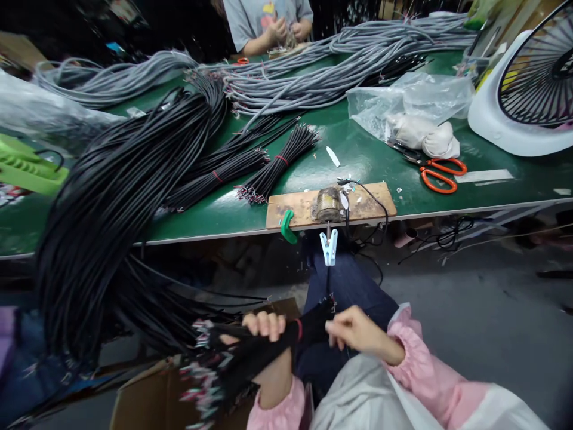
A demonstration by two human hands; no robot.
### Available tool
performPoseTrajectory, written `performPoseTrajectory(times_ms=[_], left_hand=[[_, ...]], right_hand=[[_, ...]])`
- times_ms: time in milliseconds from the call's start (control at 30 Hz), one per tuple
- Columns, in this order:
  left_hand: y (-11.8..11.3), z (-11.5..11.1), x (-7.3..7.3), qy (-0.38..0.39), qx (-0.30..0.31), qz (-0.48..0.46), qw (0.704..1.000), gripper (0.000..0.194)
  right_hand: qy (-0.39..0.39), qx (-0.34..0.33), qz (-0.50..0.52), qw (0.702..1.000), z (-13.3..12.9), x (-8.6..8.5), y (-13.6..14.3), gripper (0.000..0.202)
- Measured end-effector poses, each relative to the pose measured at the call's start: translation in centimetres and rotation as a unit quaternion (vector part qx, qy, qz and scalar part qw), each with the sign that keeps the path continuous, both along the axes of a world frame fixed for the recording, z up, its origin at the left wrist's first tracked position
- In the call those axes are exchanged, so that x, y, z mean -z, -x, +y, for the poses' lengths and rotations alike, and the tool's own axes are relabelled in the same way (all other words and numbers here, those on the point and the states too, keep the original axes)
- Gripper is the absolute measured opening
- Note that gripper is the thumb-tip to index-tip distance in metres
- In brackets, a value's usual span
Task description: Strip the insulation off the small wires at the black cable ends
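Low over my lap, my left hand [265,327] is wrapped round a bundle of black cables [264,355] with a red band near its right part. Stripped red and white wire ends fan out at the bundle's lower left, blurred. To the right of the bundle my right hand [358,329] is closed with curled fingers, close to the cable ends. Whatever its fingertips may pinch is too blurred to tell. Above, a light blue clothespin [329,248] hangs on the shaft of a small motor [328,204], which is fixed to a wooden board [286,203] at the table edge.
Long black cables [120,161] drape over the green table's [492,206] left edge. Two banded bundles [286,161] lie behind the board. Orange-handled scissors [441,173] and a white fan [501,113] stand right. A cardboard box [147,397] is below. Another person [268,27] sits opposite.
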State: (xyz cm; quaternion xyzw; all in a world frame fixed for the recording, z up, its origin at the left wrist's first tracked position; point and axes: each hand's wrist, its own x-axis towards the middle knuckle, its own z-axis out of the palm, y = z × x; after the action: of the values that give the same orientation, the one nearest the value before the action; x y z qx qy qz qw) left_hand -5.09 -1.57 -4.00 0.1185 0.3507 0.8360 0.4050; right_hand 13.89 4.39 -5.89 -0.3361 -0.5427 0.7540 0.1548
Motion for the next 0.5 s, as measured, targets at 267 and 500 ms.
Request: performPoseTrajectory(times_ms=[267,500], left_hand=[[5.1,-1.4,1.5,-0.054,-0.064,-0.16,0.984,0.051],[5.2,-1.5,2.6,-0.027,-0.049,-0.176,0.983,0.055]], right_hand=[[-0.1,0.001,0.024,0.995,-2.7,-1.1,1.6,0.037],[-0.262,0.005,0.02,0.965,-2.9,-1.9,1.0,0.016]])
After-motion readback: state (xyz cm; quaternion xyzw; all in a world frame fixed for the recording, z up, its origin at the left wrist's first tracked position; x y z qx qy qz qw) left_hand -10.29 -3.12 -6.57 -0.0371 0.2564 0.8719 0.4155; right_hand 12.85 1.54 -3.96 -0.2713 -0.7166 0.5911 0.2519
